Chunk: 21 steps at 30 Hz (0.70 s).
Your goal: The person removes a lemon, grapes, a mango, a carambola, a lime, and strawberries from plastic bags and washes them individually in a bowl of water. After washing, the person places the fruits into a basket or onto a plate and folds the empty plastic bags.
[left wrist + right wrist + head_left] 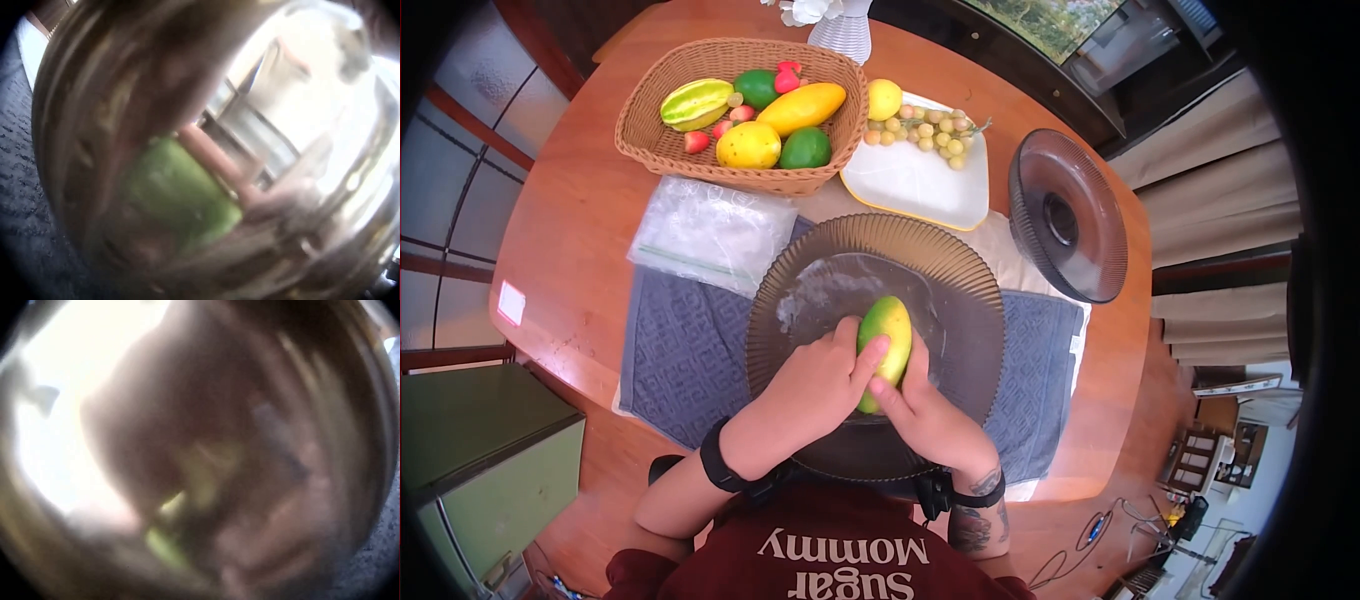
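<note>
A green-yellow mango (pixel 886 335) is held between both hands over the large ribbed brown glass bowl (pixel 785 300), which has clear water in it. My left hand (pixel 820 378) grips the mango from the left, with its thumb across the near side. From the right, my right hand (pixel 918 405) holds the lower part, thumb on the skin. In the left wrist view the mango (pixel 181 200) is a blurred green patch; in the right wrist view only a green sliver (pixel 165 550) shows clearly.
A wicker basket (pixel 635 140) of mixed fruit stands at the back left. Beside it, a white tray (pixel 920 190) bears grapes (pixel 945 135) and a round yellow fruit (pixel 884 98). A plastic bag (pixel 710 230), blue towel (pixel 675 350) and second glass bowl (pixel 1100 220) lie around.
</note>
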Tool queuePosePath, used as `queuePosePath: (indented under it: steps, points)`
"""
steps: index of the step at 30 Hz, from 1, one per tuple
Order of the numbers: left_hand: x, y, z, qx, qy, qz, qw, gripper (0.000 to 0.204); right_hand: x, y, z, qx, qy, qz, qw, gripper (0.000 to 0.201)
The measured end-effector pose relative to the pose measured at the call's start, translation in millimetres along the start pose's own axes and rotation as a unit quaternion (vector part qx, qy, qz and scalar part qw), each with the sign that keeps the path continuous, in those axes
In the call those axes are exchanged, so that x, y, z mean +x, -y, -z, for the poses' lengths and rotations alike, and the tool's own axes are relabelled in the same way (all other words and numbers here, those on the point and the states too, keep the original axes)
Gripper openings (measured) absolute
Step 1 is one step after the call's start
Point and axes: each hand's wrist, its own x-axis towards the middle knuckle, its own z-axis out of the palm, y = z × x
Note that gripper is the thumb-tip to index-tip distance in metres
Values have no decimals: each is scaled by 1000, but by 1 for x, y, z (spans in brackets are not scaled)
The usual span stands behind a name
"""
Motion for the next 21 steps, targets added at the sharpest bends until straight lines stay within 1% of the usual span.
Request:
queuePosePath:
  steps: [1,3,4,6,7,9,10,12,13,14,15,16,17,18,19,20,21]
  points:
    - [0,-1,1,1,0,1,1000,43,-2,2,0,1,0,0,1000,77]
    - [1,-5,5,-62,-19,1,998,53,-7,19,2,139,70,-95,983,77]
    - [0,-4,4,-62,-18,2,998,53,-6,17,2,140,70,-96,983,77]
    - [-1,-1,3,-44,-2,-35,998,63,-3,11,4,126,57,-96,986,70]
    - [-1,-3,3,-44,0,-36,998,63,-3,11,3,126,56,-97,986,70]
    - [-2,-8,4,-3,26,31,999,65,-2,11,1,20,44,-146,988,57]
    - [-1,-7,4,-2,27,32,999,65,0,17,4,21,44,-147,988,57]
    - [0,-6,2,34,-32,25,999,63,3,34,12,42,146,-201,968,15]
    - [0,-6,2,33,-29,25,999,63,1,31,11,43,145,-203,967,15]
    - [1,-5,2,49,-45,30,997,63,-1,24,7,31,101,-145,984,14]
    - [1,-5,3,65,-60,34,995,62,-3,18,4,18,57,-86,995,17]
    - [1,-4,2,66,-58,34,996,62,-3,13,3,19,56,-87,994,17]
    - [0,-4,1,97,-86,8,992,62,-2,9,3,64,-14,-81,995,15]
    - [0,-3,0,129,-115,-18,985,62,-1,7,3,107,-84,-73,988,20]
    - [-2,-4,0,130,-115,-17,985,62,1,9,11,89,-83,-120,985,38]
    - [-4,-7,0,144,-103,-18,984,60,2,8,8,90,-82,-120,985,38]
    - [-6,-8,0,158,-91,-19,983,58,3,7,3,18,-138,-60,988,50]
